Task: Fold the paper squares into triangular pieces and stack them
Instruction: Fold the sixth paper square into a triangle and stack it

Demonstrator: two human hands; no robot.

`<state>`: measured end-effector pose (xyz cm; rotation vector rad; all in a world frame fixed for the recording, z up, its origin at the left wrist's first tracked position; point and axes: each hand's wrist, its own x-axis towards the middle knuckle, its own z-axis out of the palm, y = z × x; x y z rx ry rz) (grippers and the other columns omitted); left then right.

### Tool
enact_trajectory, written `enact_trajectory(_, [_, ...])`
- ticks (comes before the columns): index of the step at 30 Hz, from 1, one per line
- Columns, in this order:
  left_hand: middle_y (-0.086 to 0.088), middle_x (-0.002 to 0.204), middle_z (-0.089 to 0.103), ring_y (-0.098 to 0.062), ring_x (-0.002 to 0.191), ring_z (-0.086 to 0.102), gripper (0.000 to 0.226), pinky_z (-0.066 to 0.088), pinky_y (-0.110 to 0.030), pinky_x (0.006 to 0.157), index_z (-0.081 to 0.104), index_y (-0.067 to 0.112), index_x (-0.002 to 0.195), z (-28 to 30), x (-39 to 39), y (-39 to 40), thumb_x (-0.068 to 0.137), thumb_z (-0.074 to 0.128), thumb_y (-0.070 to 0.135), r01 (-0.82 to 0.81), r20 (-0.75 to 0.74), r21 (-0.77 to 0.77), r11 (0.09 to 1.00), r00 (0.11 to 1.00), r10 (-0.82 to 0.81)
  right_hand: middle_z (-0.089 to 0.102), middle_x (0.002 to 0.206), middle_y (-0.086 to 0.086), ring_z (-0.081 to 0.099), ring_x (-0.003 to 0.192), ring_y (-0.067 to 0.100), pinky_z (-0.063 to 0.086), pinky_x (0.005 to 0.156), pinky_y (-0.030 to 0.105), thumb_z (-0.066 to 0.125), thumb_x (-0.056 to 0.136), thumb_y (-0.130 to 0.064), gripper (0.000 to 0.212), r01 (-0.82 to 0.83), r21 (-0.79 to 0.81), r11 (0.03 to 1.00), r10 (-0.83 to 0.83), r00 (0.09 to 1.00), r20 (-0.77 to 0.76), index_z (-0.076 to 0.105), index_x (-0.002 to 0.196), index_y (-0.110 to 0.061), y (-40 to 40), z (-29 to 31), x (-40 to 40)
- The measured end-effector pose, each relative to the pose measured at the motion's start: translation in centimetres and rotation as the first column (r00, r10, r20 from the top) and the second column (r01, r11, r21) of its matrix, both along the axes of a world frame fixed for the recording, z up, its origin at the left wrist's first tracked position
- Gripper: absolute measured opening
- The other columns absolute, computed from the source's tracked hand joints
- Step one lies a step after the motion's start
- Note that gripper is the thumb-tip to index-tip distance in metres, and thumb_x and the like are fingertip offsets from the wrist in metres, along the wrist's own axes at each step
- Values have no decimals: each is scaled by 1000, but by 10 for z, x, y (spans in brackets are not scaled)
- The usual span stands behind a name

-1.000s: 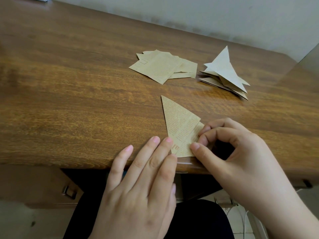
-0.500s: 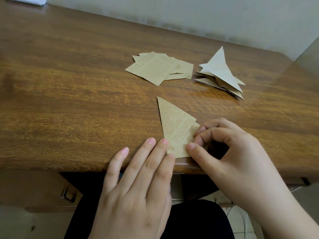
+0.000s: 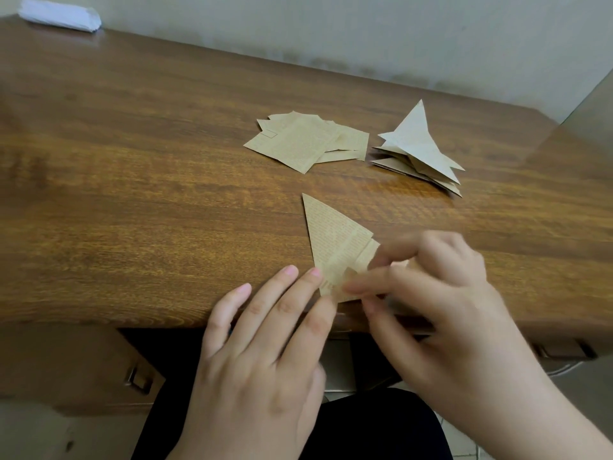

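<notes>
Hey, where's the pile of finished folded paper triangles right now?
In the head view, the pile of tan folded paper triangles sits far right on the brown wooden table, just right of the loose tan paper squares.

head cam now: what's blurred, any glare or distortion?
Head view: right hand is motion-blurred, its fingers smeared over the folded triangle; left hand, flat squares and triangle stack are sharp. Soft glare sheens the wooden table at left. Wide-angle bowing curves the table's edges.

The wooden table (image 3: 132, 194) bears paper squares (image 3: 305, 142), stacked triangles (image 3: 419, 151), a half-folded piece (image 3: 335, 240) and a white bundle (image 3: 59, 14).
</notes>
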<state>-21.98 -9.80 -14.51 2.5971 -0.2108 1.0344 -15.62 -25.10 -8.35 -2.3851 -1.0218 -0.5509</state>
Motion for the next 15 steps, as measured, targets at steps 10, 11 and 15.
enact_trajectory(10, [1,130,59,-15,124,50,33,32,-41,103,55,18,114,1,-1,-1,84,42,13,-9,-1,20,1000,1000,9,66,102,-9,55,102,15,26,84,36,54,87,-24,28,4,-226,974,63,956,286,72,108,-24,-13,-13,-7])
enact_trajectory(11, [1,130,59,-16,124,50,34,32,-41,103,55,18,115,1,-1,-1,84,41,13,-10,-2,22,1000,1000,10,66,103,-9,54,103,15,26,84,36,54,87,-25,28,7,-229,973,64,951,303,72,108,-24,-14,-14,-6])
enact_trajectory(15, [1,130,59,-16,125,49,34,33,-42,103,54,19,115,1,-1,-1,84,41,12,-16,-11,22,1000,1000,17,66,103,-6,52,106,17,25,87,38,53,89,-27,26,36,-201,979,24,957,289,73,104,-24,-26,-12,0])
